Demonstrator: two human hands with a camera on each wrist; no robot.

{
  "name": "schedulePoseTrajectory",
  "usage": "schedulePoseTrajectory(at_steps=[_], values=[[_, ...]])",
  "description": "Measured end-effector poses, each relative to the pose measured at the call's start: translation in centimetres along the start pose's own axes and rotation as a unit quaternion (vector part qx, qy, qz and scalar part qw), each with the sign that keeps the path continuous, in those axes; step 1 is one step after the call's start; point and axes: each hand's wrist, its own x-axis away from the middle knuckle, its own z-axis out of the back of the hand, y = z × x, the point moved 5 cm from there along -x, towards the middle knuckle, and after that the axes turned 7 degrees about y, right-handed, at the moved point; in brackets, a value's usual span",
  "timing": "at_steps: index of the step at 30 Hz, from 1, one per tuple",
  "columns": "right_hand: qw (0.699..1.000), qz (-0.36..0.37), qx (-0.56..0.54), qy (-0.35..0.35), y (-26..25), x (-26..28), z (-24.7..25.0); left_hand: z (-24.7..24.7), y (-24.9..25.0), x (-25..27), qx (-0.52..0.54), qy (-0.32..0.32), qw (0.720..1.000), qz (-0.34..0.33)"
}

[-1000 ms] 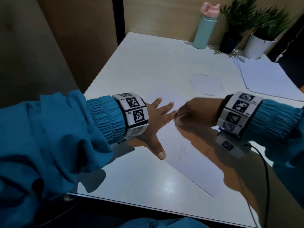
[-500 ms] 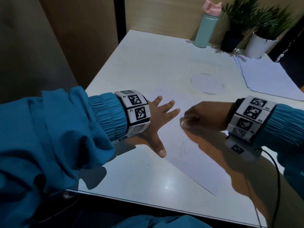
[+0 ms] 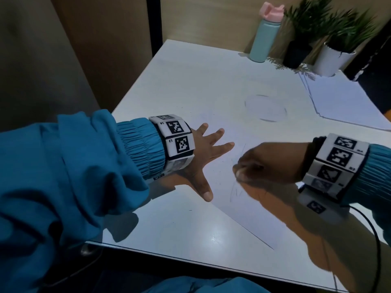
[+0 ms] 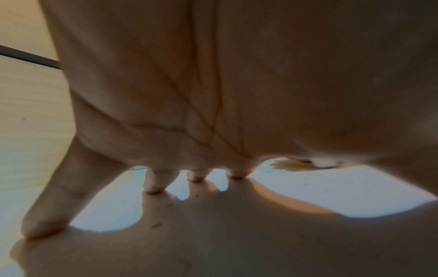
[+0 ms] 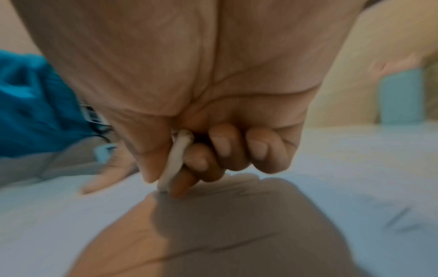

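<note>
A white paper sheet (image 3: 243,210) lies on the white table (image 3: 169,229). My left hand (image 3: 208,152) presses flat on the sheet's left part, fingers spread and straight; in the left wrist view its fingertips (image 4: 154,184) touch the surface. My right hand (image 3: 258,166) is curled, and in the right wrist view my right hand (image 5: 189,168) pinches a short white pencil-like stick (image 5: 175,161) between thumb and fingers, its tip on the paper. Faint pencil lines (image 3: 234,187) mark the sheet beside that hand. The stick is hidden in the head view.
A faint drawn circle (image 3: 265,107) shows farther back on the table. A teal bottle with a pink lid (image 3: 264,37) and two potted plants (image 3: 336,53) stand at the far edge. More paper sheets (image 3: 342,102) lie at the right. A black cable (image 3: 376,240) hangs from my right wrist.
My right hand has slid a little toward me and to the right over the sheet with the stick, and more faint lines show. My left hand stays pressed in place.
</note>
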Motion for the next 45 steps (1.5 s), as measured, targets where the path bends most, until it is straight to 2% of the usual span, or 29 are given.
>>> schedulePoseTrajectory(at_steps=[2,6,8,11,16,21,23,25,26,29,31,33,35,36,38,40,41,42,44,45], values=[[1.0,0.006,-0.009,-0.016,-0.4,0.1,-0.1,0.1,0.0,0.0,0.0,-0.002,1.0,0.0],[0.997,-0.059,0.022,0.034,2.4,-1.0,1.7,-0.1,0.0,-0.1,0.009,0.006,1.0,-0.002],[0.999,-0.033,0.025,0.032,0.7,-0.9,0.9,0.0,0.0,0.0,0.002,0.007,1.0,-0.002],[1.0,0.008,0.0,-0.026,-2.4,-0.2,-0.4,0.1,0.0,0.1,-0.006,0.006,1.0,0.0],[0.995,-0.07,0.059,0.031,1.0,-1.9,2.2,0.3,0.0,0.2,-0.009,0.001,1.0,0.002],[0.998,0.03,-0.004,-0.063,-5.4,-0.2,-0.9,0.5,0.3,0.3,-0.02,-0.003,1.0,0.007],[0.999,0.015,0.043,-0.018,-4.0,-1.3,0.3,0.7,0.4,0.5,-0.024,-0.005,1.0,0.008],[0.996,-0.038,0.07,0.04,-2.0,-2.2,1.9,0.9,0.4,0.6,-0.025,-0.002,1.0,0.006],[0.996,-0.044,0.067,0.044,-1.6,-2.3,2.0,0.9,0.5,0.6,-0.027,0.0,1.0,0.006],[0.999,0.021,0.012,-0.026,-4.7,-1.4,-0.1,0.8,0.5,0.6,-0.03,-0.003,1.0,0.009],[0.997,0.038,0.003,-0.069,-5.7,-0.8,-0.9,0.7,0.4,0.5,-0.026,-0.006,1.0,0.01],[0.999,0.022,0.037,-0.018,-3.9,-1.9,0.3,0.9,0.4,0.5,-0.025,0.0,1.0,0.006],[0.996,-0.037,0.069,0.044,-1.6,-2.6,2.0,0.9,0.4,0.5,-0.028,0.006,1.0,-0.002],[0.995,-0.047,0.073,0.054,-1.4,-2.6,2.1,0.8,0.4,0.4,-0.027,0.006,1.0,-0.003],[0.997,0.004,0.066,0.029,-3.8,-2.0,1.0,0.7,0.2,0.3,-0.025,0.001,1.0,0.0],[0.996,0.069,0.055,-0.023,-6.8,-0.7,-0.4,0.5,0.1,0.1,-0.02,-0.01,1.0,0.005],[0.995,0.078,0.056,-0.035,-6.8,-0.5,-0.5,0.5,0.1,0.1,-0.017,-0.01,1.0,0.006],[0.996,0.065,0.062,-0.024,-5.8,-0.9,-0.1,0.6,0.1,0.2,-0.014,-0.007,1.0,0.005],[0.996,-0.025,0.078,0.029,-1.7,-2.5,1.7,0.6,0.1,0.3,-0.012,0.003,1.0,0.001],[0.993,-0.047,0.099,0.047,-0.1,-2.8,2.7,0.6,0.1,0.3,-0.013,0.006,1.0,0.0]])
